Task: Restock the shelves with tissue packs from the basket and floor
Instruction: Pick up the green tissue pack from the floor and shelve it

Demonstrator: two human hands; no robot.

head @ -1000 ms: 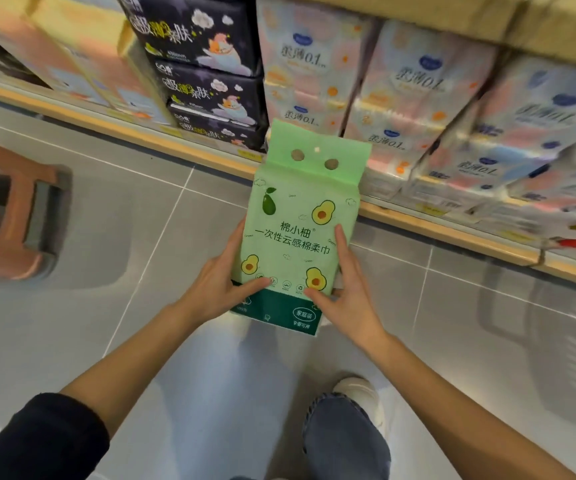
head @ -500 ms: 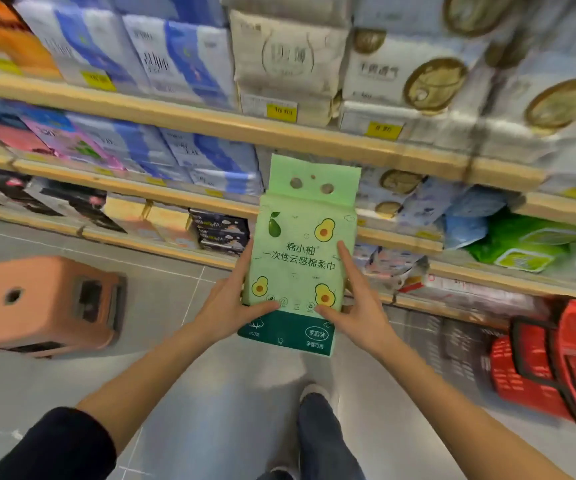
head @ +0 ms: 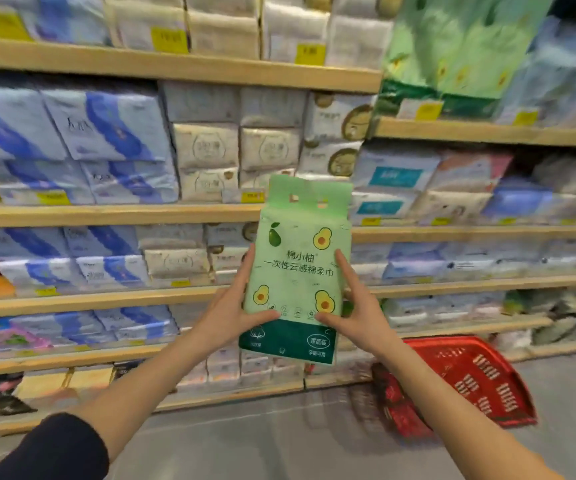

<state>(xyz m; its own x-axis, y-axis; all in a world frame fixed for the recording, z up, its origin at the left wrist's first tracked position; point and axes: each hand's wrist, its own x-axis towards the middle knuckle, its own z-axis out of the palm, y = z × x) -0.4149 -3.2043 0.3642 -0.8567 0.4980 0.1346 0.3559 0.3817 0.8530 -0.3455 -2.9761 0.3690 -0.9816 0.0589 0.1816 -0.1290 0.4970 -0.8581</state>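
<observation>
Glossy plastic-wrapped green pack [head: 300, 271]; matt wooden shelf edges [head: 175, 69]; red plastic basket [head: 470, 379].

we've got the tissue pack [head: 297, 271] upright between our left hand [head: 232, 315] and right hand [head: 359, 315], stocked shelves [head: 175, 69] behind it, basket [head: 470, 379] on the floor [head: 279, 441] lower right

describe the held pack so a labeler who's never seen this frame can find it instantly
Start at the wall of wooden shelves stacked with tissue packs; in front of its middle, two bare hands hold one pack up. That green pack sits upright between the left hand and right hand. Unlike the blue and cream packs behind it, it is light green with avocado pictures, a dark green bottom band and a two-hole hang tab.
</observation>
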